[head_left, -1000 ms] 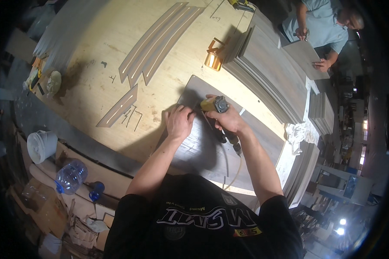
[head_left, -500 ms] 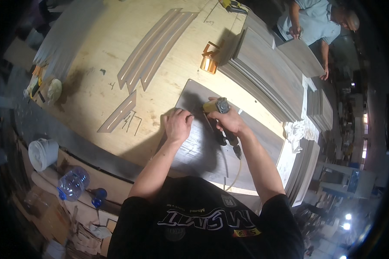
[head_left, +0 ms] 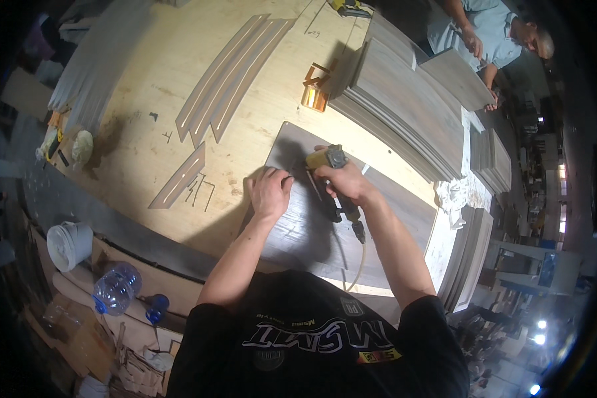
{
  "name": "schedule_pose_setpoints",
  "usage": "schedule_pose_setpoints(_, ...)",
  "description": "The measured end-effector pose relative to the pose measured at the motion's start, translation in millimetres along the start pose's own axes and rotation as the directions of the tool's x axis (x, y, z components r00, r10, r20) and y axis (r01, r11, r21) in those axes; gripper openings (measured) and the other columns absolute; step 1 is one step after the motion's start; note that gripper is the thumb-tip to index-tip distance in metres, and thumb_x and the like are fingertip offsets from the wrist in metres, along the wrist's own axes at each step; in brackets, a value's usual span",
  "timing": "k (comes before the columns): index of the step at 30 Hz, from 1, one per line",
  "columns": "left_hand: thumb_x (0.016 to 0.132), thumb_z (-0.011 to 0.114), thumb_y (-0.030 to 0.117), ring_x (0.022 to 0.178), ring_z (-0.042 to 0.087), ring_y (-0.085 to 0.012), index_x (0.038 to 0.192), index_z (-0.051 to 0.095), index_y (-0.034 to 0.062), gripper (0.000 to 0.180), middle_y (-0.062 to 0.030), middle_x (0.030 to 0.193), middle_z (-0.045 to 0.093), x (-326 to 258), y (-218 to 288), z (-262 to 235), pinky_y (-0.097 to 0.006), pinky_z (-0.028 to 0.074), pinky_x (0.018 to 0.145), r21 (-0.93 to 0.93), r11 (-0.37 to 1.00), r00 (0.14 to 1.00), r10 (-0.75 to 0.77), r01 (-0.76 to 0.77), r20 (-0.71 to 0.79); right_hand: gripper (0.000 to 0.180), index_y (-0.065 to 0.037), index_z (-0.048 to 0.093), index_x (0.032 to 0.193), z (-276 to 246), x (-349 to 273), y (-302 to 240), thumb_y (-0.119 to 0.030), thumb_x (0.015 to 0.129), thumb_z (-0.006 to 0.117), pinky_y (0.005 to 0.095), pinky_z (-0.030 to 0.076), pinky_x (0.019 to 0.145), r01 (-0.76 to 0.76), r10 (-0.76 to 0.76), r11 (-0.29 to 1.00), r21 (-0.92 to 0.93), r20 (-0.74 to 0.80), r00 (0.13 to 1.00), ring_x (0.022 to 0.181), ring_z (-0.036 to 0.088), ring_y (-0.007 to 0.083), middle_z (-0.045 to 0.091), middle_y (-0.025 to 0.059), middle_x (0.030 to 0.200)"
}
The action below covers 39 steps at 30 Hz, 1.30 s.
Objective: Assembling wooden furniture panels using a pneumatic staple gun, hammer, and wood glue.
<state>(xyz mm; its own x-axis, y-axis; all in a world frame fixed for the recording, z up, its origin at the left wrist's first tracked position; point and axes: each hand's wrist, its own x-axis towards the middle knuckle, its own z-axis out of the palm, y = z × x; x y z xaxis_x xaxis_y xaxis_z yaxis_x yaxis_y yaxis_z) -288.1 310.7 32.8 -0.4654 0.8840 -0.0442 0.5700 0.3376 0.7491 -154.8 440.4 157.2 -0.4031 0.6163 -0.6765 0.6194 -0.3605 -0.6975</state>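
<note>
My right hand (head_left: 341,179) is wrapped round the handle of a yellow and black nail gun (head_left: 324,158), with a thin air hose (head_left: 359,268) trailing from it toward me. The gun is over a dark grey wood-look panel (head_left: 292,229) lying on the table before me. My left hand (head_left: 270,194) rests at this panel's left side, fingers bent and closed against it. Its fingertips are hidden, so what they grip cannot be made out. The gun's nose is also partly hidden.
Grey slotted strips (head_left: 235,79) lie farther left on the plywood table (head_left: 139,142), beside loose staple sticks (head_left: 202,192). An orange-brown box (head_left: 315,98) stands near stacked panels (head_left: 404,109). At the far right a co-worker (head_left: 474,30) handles a panel. A bucket (head_left: 69,245) and bottle (head_left: 117,288) stand lower left.
My hands and the nail gun keep nearly the same place on the panel; the view shifts slightly. The co-worker's hands have moved about the panel at the far right.
</note>
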Motion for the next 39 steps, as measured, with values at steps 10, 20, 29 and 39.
schedule_pose_setpoints(10,0.094,0.070,0.028,0.110,0.061,-0.0255,0.101,0.071,0.0152,0.015,-0.0020,0.104,0.069,-4.3,-4.0,3.8,-0.046,0.036,0.094,0.105,0.994,1.000,0.009,-0.011,0.024,0.072,-0.014,0.046,0.152,-7.9,-81.0,11.5,-0.017,0.085,0.075,0.0286,0.049,0.053,0.084,-0.078,0.994,0.074,-0.082,0.994,0.057,0.057,0.0119,0.065,0.0048,0.086)
schedule_pose_setpoints(20,0.094,0.067,0.038,0.147,0.034,-0.0298,0.145,0.056,0.0132,0.057,-0.0096,0.155,0.045,-92.8,-7.0,-15.0,-0.060,0.020,0.122,0.233,0.734,0.744,0.511,-0.638,0.430,0.072,-0.015,0.052,0.150,0.2,-240.0,140.4,-0.008,0.082,0.078,0.0290,0.056,0.066,-0.021,0.084,0.973,0.231,-0.268,0.960,0.081,0.064,0.0136,0.068,0.0075,0.111)
schedule_pose_setpoints(29,0.088,0.072,0.047,0.148,0.036,-0.0314,0.143,0.060,0.0181,0.063,-0.0065,0.154,0.049,-107.8,-11.9,0.1,-0.069,0.020,0.120,0.167,0.474,0.475,0.664,-0.865,0.577,0.073,-0.012,0.050,0.151,-7.6,-309.9,221.0,-0.005,0.083,0.074,0.0273,0.053,0.067,-0.141,0.302,0.906,0.398,-0.375,0.876,0.073,0.063,0.0109,0.067,0.0029,0.092)
schedule_pose_setpoints(39,0.082,0.078,0.032,0.146,0.039,-0.0377,0.137,0.062,0.0114,0.061,-0.0089,0.155,0.048,-132.4,1.2,3.5,-0.072,0.023,0.118,0.242,0.575,0.589,0.552,-0.781,0.590,0.067,-0.017,0.055,0.148,-131.3,-316.2,286.2,-0.009,0.084,0.072,0.0262,0.047,0.053,0.044,0.209,0.904,0.425,-0.531,0.821,0.058,0.055,0.0093,0.067,0.0026,0.091)
